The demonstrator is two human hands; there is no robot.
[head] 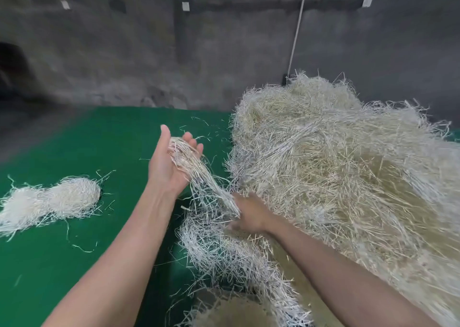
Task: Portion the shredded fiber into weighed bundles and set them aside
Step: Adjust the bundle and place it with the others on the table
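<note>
One hank of fiber (199, 175) ran diagonally from the left hand (166, 167), fingers (188, 137) relaxed open beneath it at centre frame, down-right to the right hand (249, 214), whose fingers pinched its lower end beside the pile (348, 177) filling the right.

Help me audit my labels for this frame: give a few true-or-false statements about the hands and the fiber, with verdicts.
1. A strand of fiber runs between the left hand and the right hand. True.
2. The big pile lies on the person's left. False: it lies on the right.
3. A small bundle lies apart from the pile on the green surface. True.
4. The left hand's palm faces down. False: it faces up, with fiber lying across it.
</note>
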